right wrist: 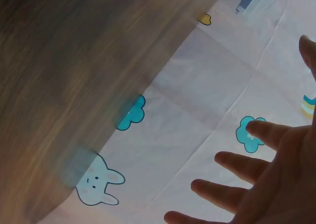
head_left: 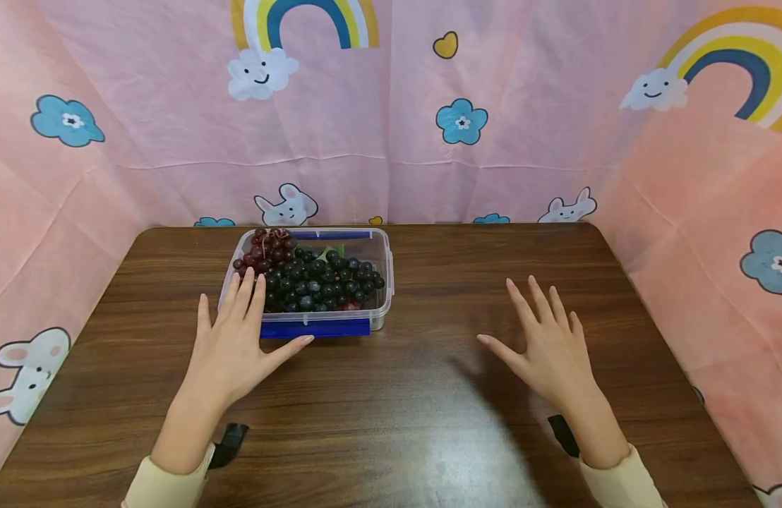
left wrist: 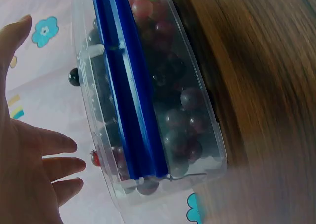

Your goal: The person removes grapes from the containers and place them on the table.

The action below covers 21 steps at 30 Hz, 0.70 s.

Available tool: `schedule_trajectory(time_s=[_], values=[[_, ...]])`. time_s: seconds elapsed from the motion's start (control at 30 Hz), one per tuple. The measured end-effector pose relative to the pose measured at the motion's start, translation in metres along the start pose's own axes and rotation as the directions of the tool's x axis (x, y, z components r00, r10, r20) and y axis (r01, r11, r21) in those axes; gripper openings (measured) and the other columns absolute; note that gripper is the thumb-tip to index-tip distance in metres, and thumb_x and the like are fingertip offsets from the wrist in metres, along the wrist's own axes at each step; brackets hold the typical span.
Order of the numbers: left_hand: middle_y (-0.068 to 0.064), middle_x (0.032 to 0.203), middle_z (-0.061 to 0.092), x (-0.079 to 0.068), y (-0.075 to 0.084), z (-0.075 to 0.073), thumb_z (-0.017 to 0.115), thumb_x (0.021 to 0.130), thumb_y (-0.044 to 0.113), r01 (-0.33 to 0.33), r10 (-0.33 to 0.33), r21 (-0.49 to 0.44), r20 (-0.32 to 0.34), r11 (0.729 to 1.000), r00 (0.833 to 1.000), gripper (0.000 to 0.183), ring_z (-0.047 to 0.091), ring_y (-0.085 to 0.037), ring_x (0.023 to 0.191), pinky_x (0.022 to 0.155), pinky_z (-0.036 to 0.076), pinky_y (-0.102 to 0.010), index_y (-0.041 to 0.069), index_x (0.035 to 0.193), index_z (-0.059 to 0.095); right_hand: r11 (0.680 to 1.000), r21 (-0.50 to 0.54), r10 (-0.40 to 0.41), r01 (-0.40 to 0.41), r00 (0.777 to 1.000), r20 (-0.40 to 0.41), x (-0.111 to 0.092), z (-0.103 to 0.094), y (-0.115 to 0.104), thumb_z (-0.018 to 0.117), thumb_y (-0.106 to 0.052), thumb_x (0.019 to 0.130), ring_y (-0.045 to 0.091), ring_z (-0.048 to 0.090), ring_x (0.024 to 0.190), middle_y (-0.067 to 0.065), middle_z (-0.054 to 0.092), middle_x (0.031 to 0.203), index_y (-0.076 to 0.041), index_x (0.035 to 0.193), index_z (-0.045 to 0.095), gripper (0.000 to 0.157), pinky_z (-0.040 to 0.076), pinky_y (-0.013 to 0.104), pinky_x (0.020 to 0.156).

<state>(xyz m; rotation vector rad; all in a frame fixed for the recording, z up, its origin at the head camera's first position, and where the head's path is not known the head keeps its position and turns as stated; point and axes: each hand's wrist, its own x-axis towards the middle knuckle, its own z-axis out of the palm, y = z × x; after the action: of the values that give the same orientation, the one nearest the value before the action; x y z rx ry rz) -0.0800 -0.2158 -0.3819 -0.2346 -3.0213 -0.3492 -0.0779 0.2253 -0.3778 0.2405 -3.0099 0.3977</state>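
A clear plastic container [head_left: 381, 310] with blue side clips [head_left: 340, 328] stands at the back left of the table, without a lid on top. Inside lie a bunch of dark red grapes [head_left: 273, 247] at the left and a larger heap of black grapes [head_left: 321, 282]. My left hand [head_left: 232, 353] hovers at the container's front left corner with fingers spread, overlapping its edge in the head view; it holds nothing. To the right, my right hand [head_left: 552, 353] is over the bare wood, its fingers spread and holding nothing.
The brown wooden table [head_left: 429, 423] reaches back to a pink cloth [head_left: 524, 169] printed with rainbows, flowers and rabbits, which also hangs along both sides. A dark wrist strap [head_left: 229, 444] shows beside the left sleeve, another [head_left: 563, 434] by the right.
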Motion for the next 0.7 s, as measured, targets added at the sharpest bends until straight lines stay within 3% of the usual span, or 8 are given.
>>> schedule_trajectory(time_s=[0.7], values=[[-0.027,0.175,0.006,0.01,-0.027,-0.003,0.051,0.095,0.08,0.04,-0.04,0.004,0.029,0.999,0.999,0.12,0.001,-0.043,0.163,0.122,-0.011,-0.075,-0.004,0.167,0.007,0.993,0.022,-0.118,0.117,0.993,0.031,0.02,0.0,-0.015,0.065,-0.066,0.096,0.049,0.023,0.158,0.017,0.026,0.174,-0.024,0.17,0.026,0.093,0.027,0.078,0.117]])
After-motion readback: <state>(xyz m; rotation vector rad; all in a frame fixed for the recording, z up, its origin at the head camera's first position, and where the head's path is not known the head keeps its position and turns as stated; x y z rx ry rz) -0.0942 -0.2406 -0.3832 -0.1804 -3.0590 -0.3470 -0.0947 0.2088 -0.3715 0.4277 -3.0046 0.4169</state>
